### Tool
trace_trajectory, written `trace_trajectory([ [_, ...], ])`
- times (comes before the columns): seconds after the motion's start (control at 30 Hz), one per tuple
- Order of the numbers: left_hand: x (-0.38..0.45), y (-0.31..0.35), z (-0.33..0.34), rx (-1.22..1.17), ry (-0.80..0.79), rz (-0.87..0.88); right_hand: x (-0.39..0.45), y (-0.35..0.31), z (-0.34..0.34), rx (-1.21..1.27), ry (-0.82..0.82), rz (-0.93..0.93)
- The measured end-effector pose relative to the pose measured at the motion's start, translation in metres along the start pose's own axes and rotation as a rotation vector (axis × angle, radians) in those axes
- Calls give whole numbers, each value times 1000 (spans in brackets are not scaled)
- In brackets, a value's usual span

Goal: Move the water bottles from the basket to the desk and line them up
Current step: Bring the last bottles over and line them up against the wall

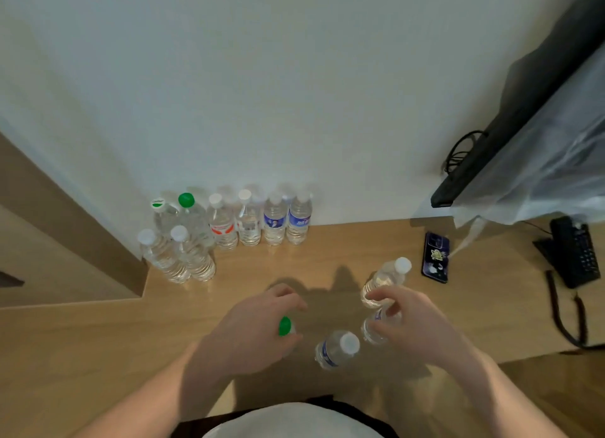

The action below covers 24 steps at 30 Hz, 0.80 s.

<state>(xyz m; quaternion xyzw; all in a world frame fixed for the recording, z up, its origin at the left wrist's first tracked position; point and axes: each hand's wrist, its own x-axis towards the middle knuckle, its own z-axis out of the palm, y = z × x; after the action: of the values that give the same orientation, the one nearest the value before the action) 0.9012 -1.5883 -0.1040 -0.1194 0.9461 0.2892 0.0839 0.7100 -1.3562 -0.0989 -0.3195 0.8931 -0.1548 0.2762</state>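
— Both forearms reach in from the bottom edge. What's the left hand [253, 328] doing?

— Fingers curled round a bottle with a green cap [284, 325]; only the cap peeks out past the thumb. It stands on the desk [98, 346].

— And the right hand [409, 319]?

— Curled over a clear bottle [376, 328], gripping it near the top. Just behind it, touching the fingertips, stands a white-capped bottle [386, 279]. Between the two hands, a blue-labelled bottle [335, 349] stands free, nobody holding it.

— So four near the front. Further back?

— Six bottles in a row [248, 221] against the wall [262, 77], one with a green cap, two with blue labels. Two more bottles [178, 257] stand in front of the row's left end, at the desk's corner.

— Anything else on the desk?

— Off to the right, a phone [437, 257] lies flat, and past it a black telephone [574, 251] with a coiled cord. Above, a dark screen [523, 110] draped in clear plastic.
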Motion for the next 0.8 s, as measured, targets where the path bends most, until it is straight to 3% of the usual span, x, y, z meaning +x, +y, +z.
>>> trace_trajectory([
  [0.3, 64, 65, 22, 50, -53, 59, 12, 66, -5, -48, -28, 19],
  [0.53, 65, 70, 49, 129, -223, 1, 25, 88, 0, -1, -80, -69],
  [0.8, 41, 72, 89, 124, 15, -92, 42, 98, 3, 50, -113, -156],
])
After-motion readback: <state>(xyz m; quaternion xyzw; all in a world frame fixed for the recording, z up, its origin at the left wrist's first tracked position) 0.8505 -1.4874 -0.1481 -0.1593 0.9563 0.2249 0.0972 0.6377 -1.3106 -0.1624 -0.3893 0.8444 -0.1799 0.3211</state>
